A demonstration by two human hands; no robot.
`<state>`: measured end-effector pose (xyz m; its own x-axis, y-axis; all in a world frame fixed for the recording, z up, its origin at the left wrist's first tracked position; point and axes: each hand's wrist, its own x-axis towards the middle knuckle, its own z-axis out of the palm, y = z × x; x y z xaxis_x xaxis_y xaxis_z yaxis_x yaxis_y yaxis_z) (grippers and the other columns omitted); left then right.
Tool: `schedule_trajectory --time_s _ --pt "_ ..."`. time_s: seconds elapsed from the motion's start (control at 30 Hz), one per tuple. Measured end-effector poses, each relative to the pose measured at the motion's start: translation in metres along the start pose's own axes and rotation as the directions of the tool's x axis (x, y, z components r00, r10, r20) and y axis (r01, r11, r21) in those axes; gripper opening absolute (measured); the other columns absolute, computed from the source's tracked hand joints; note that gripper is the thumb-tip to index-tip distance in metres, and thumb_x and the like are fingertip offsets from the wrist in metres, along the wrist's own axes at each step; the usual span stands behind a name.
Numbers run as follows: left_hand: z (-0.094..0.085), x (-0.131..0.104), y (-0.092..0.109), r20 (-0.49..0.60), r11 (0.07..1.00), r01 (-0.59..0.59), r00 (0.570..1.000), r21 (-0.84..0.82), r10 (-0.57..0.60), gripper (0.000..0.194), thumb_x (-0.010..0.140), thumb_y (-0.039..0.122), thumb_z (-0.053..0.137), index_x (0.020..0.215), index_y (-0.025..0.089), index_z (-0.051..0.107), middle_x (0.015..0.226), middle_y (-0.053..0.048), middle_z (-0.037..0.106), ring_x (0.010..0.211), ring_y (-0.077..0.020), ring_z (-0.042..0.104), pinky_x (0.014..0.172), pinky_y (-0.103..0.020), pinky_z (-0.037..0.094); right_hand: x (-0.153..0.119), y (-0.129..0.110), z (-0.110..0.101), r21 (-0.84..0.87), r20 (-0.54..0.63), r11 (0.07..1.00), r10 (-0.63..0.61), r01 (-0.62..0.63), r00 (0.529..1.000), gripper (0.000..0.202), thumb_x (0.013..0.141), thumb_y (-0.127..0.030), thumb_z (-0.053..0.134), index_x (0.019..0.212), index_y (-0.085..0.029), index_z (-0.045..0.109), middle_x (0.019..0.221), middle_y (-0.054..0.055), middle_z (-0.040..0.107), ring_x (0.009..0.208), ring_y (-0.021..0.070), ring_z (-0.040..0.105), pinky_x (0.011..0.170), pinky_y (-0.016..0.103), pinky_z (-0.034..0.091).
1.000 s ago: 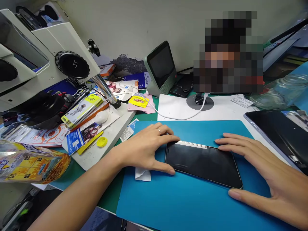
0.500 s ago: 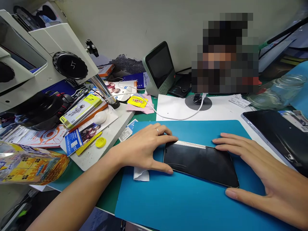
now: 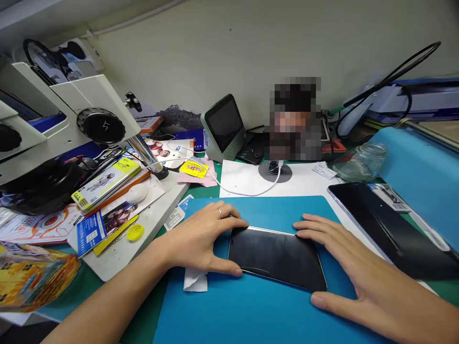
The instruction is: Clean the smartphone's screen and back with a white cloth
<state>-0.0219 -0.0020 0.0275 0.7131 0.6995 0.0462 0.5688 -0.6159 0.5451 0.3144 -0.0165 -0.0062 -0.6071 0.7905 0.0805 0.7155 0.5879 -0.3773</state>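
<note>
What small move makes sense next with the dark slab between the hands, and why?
Probably ease the thumb of the right hand in against the near edge of the phone. The left hand spans the phone's left end, thumb and index finger at opposite edges, while the right thumb seems just off the corner.

The phone [image 3: 276, 258] lies flat on the mat [image 3: 222, 315].
</note>
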Motion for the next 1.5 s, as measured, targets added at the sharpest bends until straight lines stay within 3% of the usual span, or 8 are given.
schedule_trajectory --time_s 0.6,0.87,1.5 --pt "0.0013 -0.0002 -0.0002 -0.012 1.0 -0.006 1.0 -0.024 0.006 0.071 0.075 0.051 0.083 0.134 0.024 0.056 0.123 -0.009 0.058 0.114 -0.0289 0.054 0.099 -0.039 0.044 -0.0006 -0.0012 -0.0015 0.007 0.017 1.0 0.024 -0.024 1.0 0.08 0.077 -0.057 0.072 0.149 -0.037 0.042 0.155 0.007 0.047 0.134 0.0424 0.05 0.096 0.057 0.056" --pt "0.0023 -0.0011 -0.0003 -0.004 1.0 0.004 1.0 -0.002 -0.004 0.068 0.076 0.048 0.083 0.134 0.025 0.055 0.125 -0.007 0.057 0.115 -0.0277 0.053 0.099 -0.039 0.044 0.0002 -0.0033 -0.0035 -0.002 0.071 1.0 0.013 -0.013 0.997 0.08 0.08 -0.059 0.068 0.15 -0.036 0.036 0.157 0.006 0.042 0.14 0.0414 0.042 0.099 0.057 0.055" --pt "0.0004 -0.0002 -0.0008 0.002 0.997 -0.045 0.999 0.062 0.044 0.066 0.079 0.049 0.081 0.134 0.024 0.055 0.123 -0.009 0.058 0.115 -0.029 0.054 0.1 -0.041 0.043 0.0054 0.0012 0.0014 0.059 0.001 0.995 -0.082 0.082 0.997 0.075 0.079 -0.056 0.071 0.144 -0.034 0.041 0.149 0.01 0.049 0.14 0.0429 0.04 0.104 0.06 0.049"
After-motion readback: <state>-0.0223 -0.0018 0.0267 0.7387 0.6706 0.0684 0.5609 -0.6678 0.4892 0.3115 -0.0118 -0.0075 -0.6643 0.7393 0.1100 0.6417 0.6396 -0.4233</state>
